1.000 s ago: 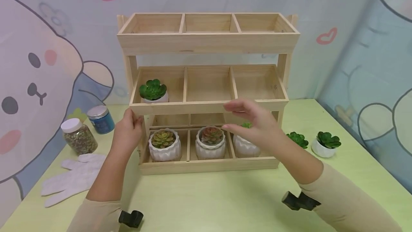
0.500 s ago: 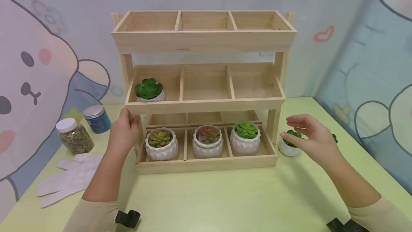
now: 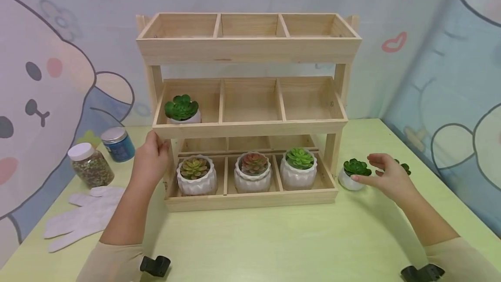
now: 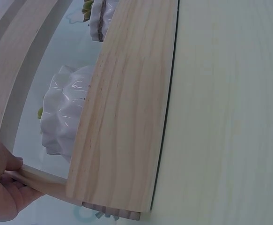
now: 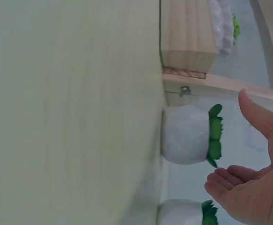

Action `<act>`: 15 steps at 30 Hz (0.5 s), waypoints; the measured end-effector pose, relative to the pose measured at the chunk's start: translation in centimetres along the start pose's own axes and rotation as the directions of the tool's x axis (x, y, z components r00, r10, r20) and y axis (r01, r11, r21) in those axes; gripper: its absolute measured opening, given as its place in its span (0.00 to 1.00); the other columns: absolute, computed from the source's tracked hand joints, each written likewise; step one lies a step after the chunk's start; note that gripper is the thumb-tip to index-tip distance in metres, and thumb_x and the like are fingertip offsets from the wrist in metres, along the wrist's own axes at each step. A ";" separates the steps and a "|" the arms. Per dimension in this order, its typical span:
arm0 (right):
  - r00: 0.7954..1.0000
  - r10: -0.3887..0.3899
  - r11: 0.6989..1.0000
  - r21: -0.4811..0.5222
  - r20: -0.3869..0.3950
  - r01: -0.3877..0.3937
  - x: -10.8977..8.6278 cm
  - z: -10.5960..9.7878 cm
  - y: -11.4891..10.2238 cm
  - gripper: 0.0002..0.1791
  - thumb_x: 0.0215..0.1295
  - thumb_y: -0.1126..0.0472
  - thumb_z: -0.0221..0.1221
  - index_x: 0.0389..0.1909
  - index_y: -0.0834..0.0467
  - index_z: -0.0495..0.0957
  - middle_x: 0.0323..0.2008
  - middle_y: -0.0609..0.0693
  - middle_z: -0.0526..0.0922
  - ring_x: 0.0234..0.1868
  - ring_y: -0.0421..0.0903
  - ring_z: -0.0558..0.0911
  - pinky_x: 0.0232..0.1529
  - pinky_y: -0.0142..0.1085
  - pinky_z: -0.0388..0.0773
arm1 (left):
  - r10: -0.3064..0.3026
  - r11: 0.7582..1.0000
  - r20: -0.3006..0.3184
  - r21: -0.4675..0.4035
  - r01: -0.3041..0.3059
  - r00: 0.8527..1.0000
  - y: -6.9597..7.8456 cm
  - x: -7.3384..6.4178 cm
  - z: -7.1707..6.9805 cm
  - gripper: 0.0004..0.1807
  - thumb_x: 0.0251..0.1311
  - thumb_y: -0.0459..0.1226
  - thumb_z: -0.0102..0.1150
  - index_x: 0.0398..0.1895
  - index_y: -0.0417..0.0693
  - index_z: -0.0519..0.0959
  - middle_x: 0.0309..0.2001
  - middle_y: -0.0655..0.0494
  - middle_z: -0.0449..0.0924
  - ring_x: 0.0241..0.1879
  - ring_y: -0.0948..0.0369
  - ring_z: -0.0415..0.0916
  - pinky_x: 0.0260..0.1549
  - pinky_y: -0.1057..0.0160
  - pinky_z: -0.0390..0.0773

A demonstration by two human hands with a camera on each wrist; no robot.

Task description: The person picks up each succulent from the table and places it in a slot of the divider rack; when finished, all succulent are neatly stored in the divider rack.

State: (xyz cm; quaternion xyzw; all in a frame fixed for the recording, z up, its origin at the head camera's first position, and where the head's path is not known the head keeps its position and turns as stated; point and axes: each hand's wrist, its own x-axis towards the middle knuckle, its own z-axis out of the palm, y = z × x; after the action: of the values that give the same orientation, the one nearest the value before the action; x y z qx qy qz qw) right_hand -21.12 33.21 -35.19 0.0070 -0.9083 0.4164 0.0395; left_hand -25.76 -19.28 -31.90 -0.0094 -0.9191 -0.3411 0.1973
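Standing in a white pot [image 5: 185,134], a round-leaved green succulent [image 3: 357,167] is near the unclenched, empty right hand [image 3: 393,182], which partly hides another plant [image 3: 405,168], while the left hand [image 3: 150,160] grips the wooden rack [image 3: 250,129].

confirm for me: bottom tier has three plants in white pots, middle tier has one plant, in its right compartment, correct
Not quite: the head view shows the middle tier's one plant in the left compartment. The bottom tier does have three plants in white pots.
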 end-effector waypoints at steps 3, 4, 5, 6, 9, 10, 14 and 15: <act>1.000 0.007 1.000 -0.028 0.026 -0.006 0.6 0.4 0.6 0.55 0.51 0.47 0.69 0.65 0.75 0.49 0.62 0.73 0.57 0.62 0.68 0.60 0.59 0.56 0.60 | 0.000 1.000 -0.008 0.002 0.000 1.000 0.0 -0.1 0.1 0.09 0.70 0.35 0.43 0.41 0.36 0.62 0.37 0.32 0.75 0.40 0.38 0.76 0.34 0.42 0.75; 0.999 0.009 0.999 -0.046 0.032 -0.008 0.7 0.5 0.7 0.55 0.50 0.46 0.69 0.65 0.75 0.49 0.62 0.73 0.57 0.62 0.68 0.59 0.59 0.57 0.60 | 0.001 1.000 -0.010 0.002 -0.001 1.000 0.0 -0.1 0.1 0.09 0.70 0.35 0.43 0.42 0.36 0.62 0.36 0.32 0.75 0.40 0.38 0.76 0.33 0.42 0.75; 0.999 0.010 0.998 -0.066 0.036 -0.007 0.9 0.5 0.8 0.55 0.50 0.45 0.69 0.65 0.75 0.49 0.62 0.73 0.57 0.62 0.69 0.59 0.58 0.57 0.61 | 0.001 1.000 -0.011 0.002 -0.001 1.000 0.0 -0.1 0.1 0.09 0.70 0.35 0.43 0.42 0.36 0.62 0.36 0.32 0.75 0.40 0.38 0.76 0.33 0.43 0.75; 0.999 0.015 0.996 -0.086 0.042 -0.011 1.1 0.6 0.9 0.56 0.50 0.45 0.69 0.64 0.76 0.50 0.62 0.74 0.58 0.62 0.69 0.59 0.57 0.58 0.61 | 0.000 1.000 -0.012 0.002 0.000 1.000 0.0 -0.1 0.0 0.09 0.70 0.35 0.43 0.42 0.36 0.62 0.36 0.32 0.75 0.39 0.39 0.76 0.33 0.43 0.75; 0.997 0.037 0.990 -0.140 0.066 -0.027 1.5 0.8 1.2 0.56 0.49 0.43 0.69 0.64 0.75 0.51 0.61 0.74 0.58 0.61 0.70 0.60 0.56 0.59 0.62 | 0.001 1.000 -0.012 0.003 -0.001 1.000 0.0 -0.1 0.0 0.09 0.70 0.36 0.43 0.41 0.36 0.62 0.36 0.32 0.75 0.39 0.39 0.76 0.33 0.43 0.75; 0.996 0.043 0.988 -0.152 0.074 -0.031 1.6 0.9 1.3 0.56 0.48 0.43 0.69 0.64 0.76 0.51 0.60 0.75 0.59 0.60 0.70 0.60 0.55 0.59 0.62 | 0.001 1.000 -0.012 0.003 0.000 1.000 0.0 -0.1 0.0 0.09 0.70 0.36 0.43 0.41 0.36 0.62 0.36 0.33 0.75 0.39 0.39 0.76 0.33 0.43 0.75; 0.994 0.056 0.986 -0.164 0.096 -0.039 1.7 1.1 1.9 0.55 0.48 0.45 0.70 0.62 0.77 0.53 0.56 0.76 0.63 0.56 0.69 0.65 0.52 0.59 0.65 | 0.002 1.000 -0.008 0.003 -0.002 1.000 0.0 -0.1 0.0 0.09 0.70 0.35 0.44 0.39 0.37 0.62 0.36 0.32 0.75 0.38 0.40 0.76 0.32 0.43 0.75; 0.994 0.055 0.987 -0.158 0.099 -0.039 1.8 1.1 2.1 0.54 0.48 0.46 0.71 0.61 0.78 0.53 0.55 0.76 0.64 0.55 0.68 0.66 0.52 0.58 0.65 | 0.002 1.000 -0.008 0.002 -0.002 1.000 0.0 0.0 0.0 0.09 0.70 0.35 0.44 0.39 0.37 0.62 0.36 0.32 0.75 0.38 0.40 0.76 0.32 0.44 0.75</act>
State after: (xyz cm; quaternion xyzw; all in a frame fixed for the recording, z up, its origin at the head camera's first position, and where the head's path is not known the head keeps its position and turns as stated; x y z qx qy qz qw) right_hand -23.06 33.76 -37.31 0.0036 -0.9388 0.3440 -0.0167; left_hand -25.73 -19.31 -31.96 -0.0088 -0.9187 -0.3398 0.2013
